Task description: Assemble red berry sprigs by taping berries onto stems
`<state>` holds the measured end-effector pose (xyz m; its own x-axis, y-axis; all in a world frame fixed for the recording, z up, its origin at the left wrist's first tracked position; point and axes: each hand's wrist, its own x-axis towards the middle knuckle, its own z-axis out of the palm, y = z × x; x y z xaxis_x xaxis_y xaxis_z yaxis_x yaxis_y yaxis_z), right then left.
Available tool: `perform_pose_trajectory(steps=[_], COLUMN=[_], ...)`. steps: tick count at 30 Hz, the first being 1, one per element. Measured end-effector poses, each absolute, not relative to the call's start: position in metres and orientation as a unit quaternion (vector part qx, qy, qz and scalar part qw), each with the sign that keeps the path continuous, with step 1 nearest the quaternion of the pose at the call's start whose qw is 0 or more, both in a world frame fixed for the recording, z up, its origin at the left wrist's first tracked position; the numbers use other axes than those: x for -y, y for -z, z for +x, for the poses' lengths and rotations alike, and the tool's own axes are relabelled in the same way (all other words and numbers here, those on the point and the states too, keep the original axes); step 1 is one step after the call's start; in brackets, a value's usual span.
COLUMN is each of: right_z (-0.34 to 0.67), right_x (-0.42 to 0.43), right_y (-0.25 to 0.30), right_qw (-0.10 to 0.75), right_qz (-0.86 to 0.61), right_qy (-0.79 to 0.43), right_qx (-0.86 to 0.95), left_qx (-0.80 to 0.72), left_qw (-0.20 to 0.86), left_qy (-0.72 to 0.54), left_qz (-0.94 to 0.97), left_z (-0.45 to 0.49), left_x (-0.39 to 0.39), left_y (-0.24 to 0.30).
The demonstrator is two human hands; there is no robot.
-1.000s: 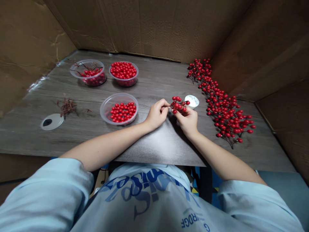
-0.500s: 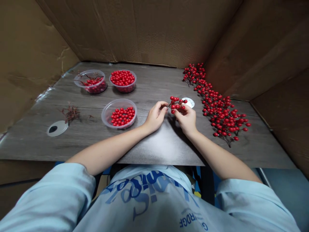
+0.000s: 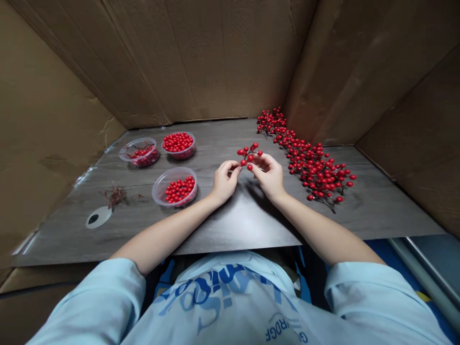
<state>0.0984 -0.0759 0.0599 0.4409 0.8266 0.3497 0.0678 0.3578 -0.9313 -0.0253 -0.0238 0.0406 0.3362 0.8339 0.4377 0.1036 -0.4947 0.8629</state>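
Between my hands is a small sprig of red artificial berries [image 3: 250,157] on a thin dark stem, raised above the table. My right hand [image 3: 270,178] pinches it from the right, thumb and fingers closed around its lower part. From the left, the closed thumb and fingertips of my left hand [image 3: 224,182] meet the sprig beside its lowest berries; whether they grip a berry or the stem is hard to see. Left of my hands stands a clear plastic tub [image 3: 155,189] partly filled with loose red berries [image 3: 178,189].
Behind are a heaped berry tub [image 3: 178,142] and another tub [image 3: 144,155] with berries and twigs. Bare twigs [image 3: 115,196] lie by a round whitish disc [image 3: 102,218] with a dark spot. Berry branches [image 3: 312,163] line the right side. Cardboard walls [image 3: 201,62] enclose the table.
The sprig has turned between my fingers, its berries now pointing up and left. My left fingertips have shifted from the stem end to beside the lower berries. The camera view has tilted.
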Motion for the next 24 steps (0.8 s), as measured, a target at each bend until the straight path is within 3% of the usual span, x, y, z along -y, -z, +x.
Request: perform_pose_trajectory(steps=[7,11,20,24], right_z=[0.105,0.121,0.178,0.2], right_x=[0.078,0.069,0.035,0.025], right_y=[-0.067,-0.074,-0.12,-0.137], right_qw=[0.7,0.641,0.319,0.131], right_qz=[-0.509,-0.56,-0.699,-0.721], right_qy=[-0.239,-0.197,-0.084,-0.062], right_qx=[0.44,0.486,0.634,0.678], left_qx=[-0.327,-0.326,-0.426,-0.443], left_qw=[0.464,0.496,0.491,0.487], left_qy=[-0.515,-0.53,-0.405,-0.364], left_qz=[0.643,0.605,0.642,0.658], left_z=[0.005,0.03,0.084,0.107], left_x=[0.013,0.0,-0.04,-0.058], left_y=[-0.062,-0.077,-0.099,-0.095])
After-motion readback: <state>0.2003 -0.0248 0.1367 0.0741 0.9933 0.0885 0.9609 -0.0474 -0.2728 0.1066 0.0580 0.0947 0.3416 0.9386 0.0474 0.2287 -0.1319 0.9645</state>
